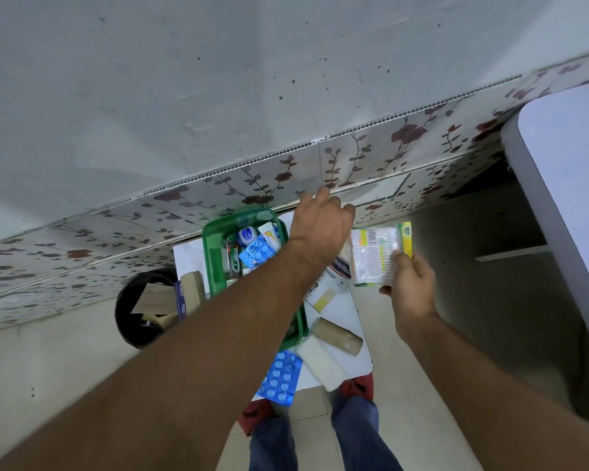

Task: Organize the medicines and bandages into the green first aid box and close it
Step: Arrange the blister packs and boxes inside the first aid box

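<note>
The green first aid box (pixel 213 253) stands open on a small white table (pixel 354 314), holding a blue blister pack (pixel 255 254), a small round jar (pixel 247 234) and a tube. My left hand (pixel 320 226) reaches over the box's far right corner, fingers curled downward; I cannot see anything in it. My right hand (pixel 410 283) holds a clear packet of cotton swabs (pixel 378 253) above the table's right edge. On the table lie a plaster box (pixel 334 283), a brown bandage roll (pixel 337 336), a white bandage roll (pixel 322 363) and a second blue blister pack (pixel 283 377).
A black bin (pixel 143 307) with cardboard stands left of the table. A tan block (pixel 193 287) and a blue box (pixel 179 297) sit at the table's left edge. The floral wall lies just behind. A white tabletop (pixel 572 185) is at the right.
</note>
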